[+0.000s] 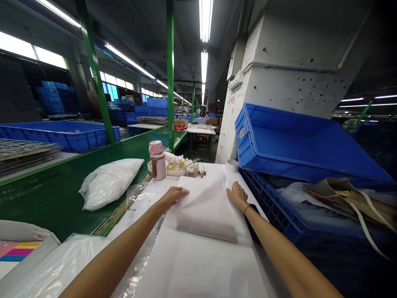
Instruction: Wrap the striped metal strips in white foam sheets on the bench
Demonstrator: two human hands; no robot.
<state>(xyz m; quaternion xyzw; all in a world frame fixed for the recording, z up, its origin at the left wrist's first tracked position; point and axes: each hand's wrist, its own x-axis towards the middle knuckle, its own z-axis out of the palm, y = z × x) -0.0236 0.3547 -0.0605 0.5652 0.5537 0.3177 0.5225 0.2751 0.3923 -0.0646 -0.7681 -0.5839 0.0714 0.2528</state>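
A thin white sheet point(207, 207), creased and slightly see-through, lies across the white tabletop layer in front of me; I cannot tell whether it is paper or film. My left hand point(173, 196) pinches its left edge with thumb and fingers. On the opposite side, my right hand point(238, 193) is closed at the right edge, fingers bent and partly hidden. Beneath and nearer to me spreads a larger white sheet point(211, 269). Beside my right forearm sits a dark flat object point(252, 221), mostly covered by the arm.
A pink flask point(158, 163), a small box of wires point(182, 167) and a tape roll point(231, 165) stand at the table's far end. Left runs a green conveyor point(74, 182) bearing a white plastic bag point(111, 182). Blue crates point(291, 140) crowd the right side beside a pillar.
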